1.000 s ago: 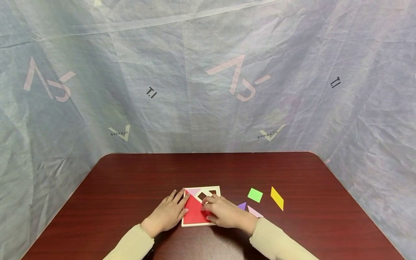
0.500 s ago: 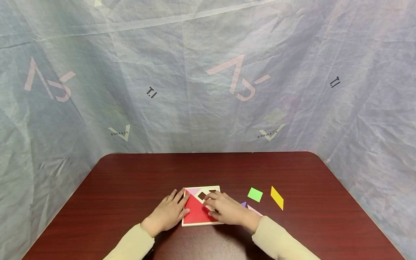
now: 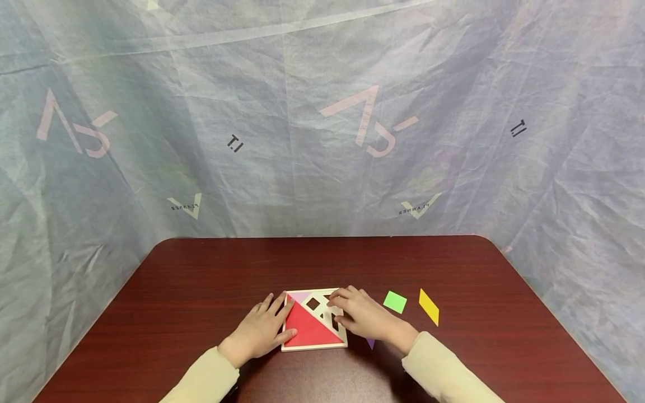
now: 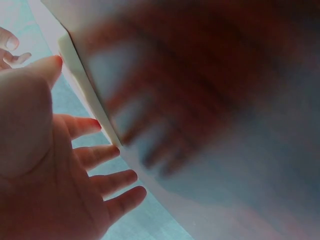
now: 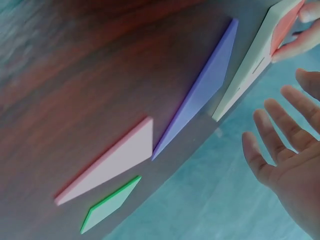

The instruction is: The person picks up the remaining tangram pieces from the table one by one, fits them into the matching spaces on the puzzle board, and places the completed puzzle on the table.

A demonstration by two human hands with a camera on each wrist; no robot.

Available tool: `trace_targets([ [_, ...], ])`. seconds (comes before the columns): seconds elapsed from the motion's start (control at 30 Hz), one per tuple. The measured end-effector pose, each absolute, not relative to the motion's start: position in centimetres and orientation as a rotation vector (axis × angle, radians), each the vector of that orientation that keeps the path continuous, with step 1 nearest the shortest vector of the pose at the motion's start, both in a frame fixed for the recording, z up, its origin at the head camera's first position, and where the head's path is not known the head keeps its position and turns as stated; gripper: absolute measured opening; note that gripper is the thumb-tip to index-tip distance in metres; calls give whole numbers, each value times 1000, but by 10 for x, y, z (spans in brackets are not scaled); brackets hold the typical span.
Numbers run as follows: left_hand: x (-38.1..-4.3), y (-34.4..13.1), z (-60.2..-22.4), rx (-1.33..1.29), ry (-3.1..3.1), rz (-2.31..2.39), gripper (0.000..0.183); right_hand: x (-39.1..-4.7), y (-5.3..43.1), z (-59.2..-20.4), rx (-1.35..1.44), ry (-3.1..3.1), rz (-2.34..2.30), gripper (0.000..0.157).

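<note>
A cream puzzle board (image 3: 317, 348) lies flat on the table. A large red triangle (image 3: 309, 331) fills its lower-left half, and a pink triangle (image 3: 300, 296) sits in its far-left corner. My left hand (image 3: 258, 332) rests at the board's left edge, fingers spread, thumb over the red triangle. Above the board's right part is my right hand (image 3: 367, 317), its fingers loosely bent and nothing held. Dark cutouts show near those fingertips. The right wrist view shows the right hand's palm (image 5: 295, 170) apart from the board.
On the table (image 3: 227, 268), right of the board, lie a green square (image 3: 395, 302) and a yellow parallelogram (image 3: 429, 307). A purple triangle (image 5: 202, 92) and a loose pink triangle (image 5: 115, 161) are mostly hidden by my right hand in the head view. A grey cloth (image 3: 302, 168) hangs behind.
My right hand has moved up and to the right, off the red triangle, uncovering that triangle's right corner and more cutouts. It now covers the loose pink triangle. The left hand stays in place.
</note>
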State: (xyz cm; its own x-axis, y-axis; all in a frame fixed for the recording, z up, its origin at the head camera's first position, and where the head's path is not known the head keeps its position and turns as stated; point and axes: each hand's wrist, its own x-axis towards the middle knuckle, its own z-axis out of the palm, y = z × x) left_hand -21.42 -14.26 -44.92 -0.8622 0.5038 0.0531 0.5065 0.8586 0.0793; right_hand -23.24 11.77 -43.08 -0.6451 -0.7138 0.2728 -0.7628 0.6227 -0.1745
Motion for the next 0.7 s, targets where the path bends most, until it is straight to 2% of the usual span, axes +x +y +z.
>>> trace_targets([
  [0.7, -214, -142, -450, -827, -2966, -133, 69, -233, 151, -431, 1071, -2693, 348, 26],
])
